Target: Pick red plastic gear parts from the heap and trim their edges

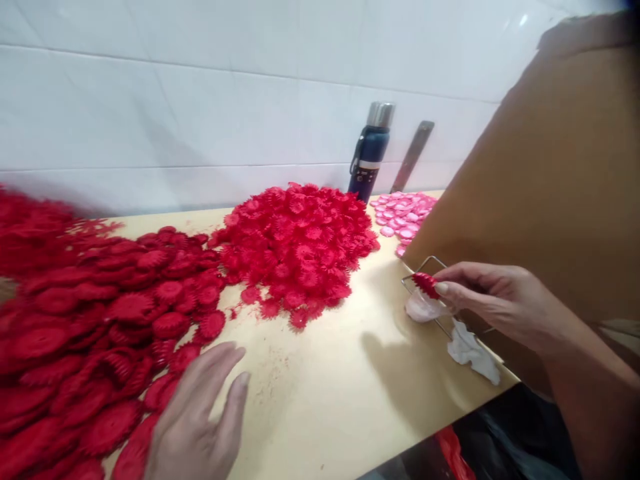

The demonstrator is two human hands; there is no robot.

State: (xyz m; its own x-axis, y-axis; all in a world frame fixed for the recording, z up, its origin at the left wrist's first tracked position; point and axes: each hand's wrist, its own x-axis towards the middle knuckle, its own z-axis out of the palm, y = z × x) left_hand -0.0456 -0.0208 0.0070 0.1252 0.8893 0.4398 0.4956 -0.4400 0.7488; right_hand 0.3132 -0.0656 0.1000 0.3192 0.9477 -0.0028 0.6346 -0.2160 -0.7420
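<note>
My left hand [197, 417] lies flat with its fingers stretched out, at the edge of a spread of large red ruffled petal discs [100, 333] on the tan table [320, 380]. My right hand [487, 300] pinches a small red petal piece [426, 283] between thumb and fingers, over a thin wire frame [425, 267] and a pale pink petal [423, 309] near the table's right edge. A mound of smaller red flower pieces [300, 243] sits at the middle of the table, beyond both hands.
A dark blue flask [370, 157] with a steel cap stands against the white wall, with a metal strip [413, 157] leaning beside it. Pink petal pieces [403, 217] lie at the back right. A big cardboard box [550, 180] rises on the right. A white rag [473, 352] lies by the table's edge.
</note>
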